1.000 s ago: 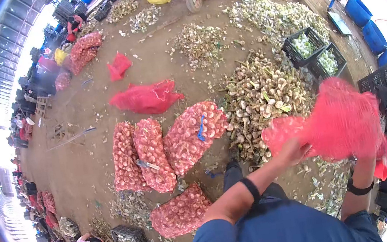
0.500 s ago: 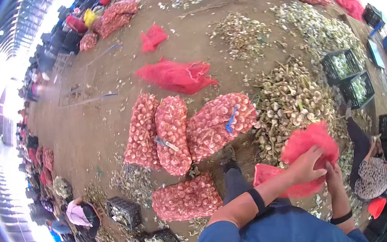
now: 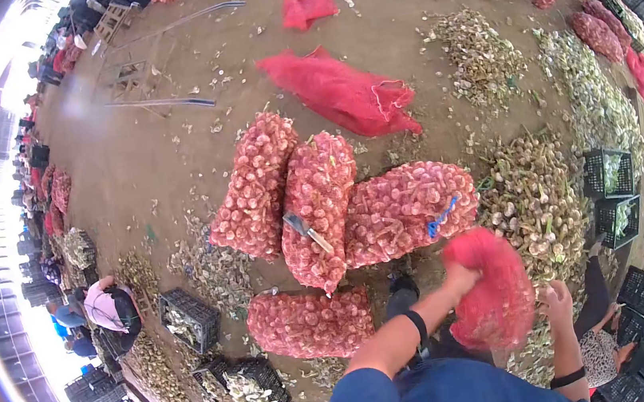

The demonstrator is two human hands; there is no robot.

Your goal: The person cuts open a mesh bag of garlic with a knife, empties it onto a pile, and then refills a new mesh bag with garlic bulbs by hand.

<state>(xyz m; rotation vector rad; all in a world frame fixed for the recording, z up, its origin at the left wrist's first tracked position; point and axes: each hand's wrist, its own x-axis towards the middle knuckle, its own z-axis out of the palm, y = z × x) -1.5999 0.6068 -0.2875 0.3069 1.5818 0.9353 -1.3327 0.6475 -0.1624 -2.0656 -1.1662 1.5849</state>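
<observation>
My left hand (image 3: 466, 273) is closed on a red mesh bag (image 3: 499, 300), which hangs slightly blurred in front of my legs. My right hand (image 3: 557, 299) is just right of the bag, apart from it, with fingers loosely curled and partly spread. Beyond the bag lies a heap of garlic bulbs (image 3: 536, 207). Nearest on the left is a full mesh sack of garlic (image 3: 412, 210) with a blue tie (image 3: 442, 218). Beside it lie a middle sack (image 3: 318, 201) bearing a knife-like tool (image 3: 308, 232), a left sack (image 3: 256, 185) and a lower sack (image 3: 309, 323).
Loose red mesh sacks (image 3: 349, 93) lie on the dirt floor ahead. Black crates (image 3: 608, 172) stand right of the garlic heap, and another crate (image 3: 190, 320) is at left. One person (image 3: 602, 351) sits close at right; another person (image 3: 110, 307) bends at far left.
My right hand has come off the red mesh bag and is now beside it. My left hand still holds the bag, which has moved left and hangs lower. The view has turned.
</observation>
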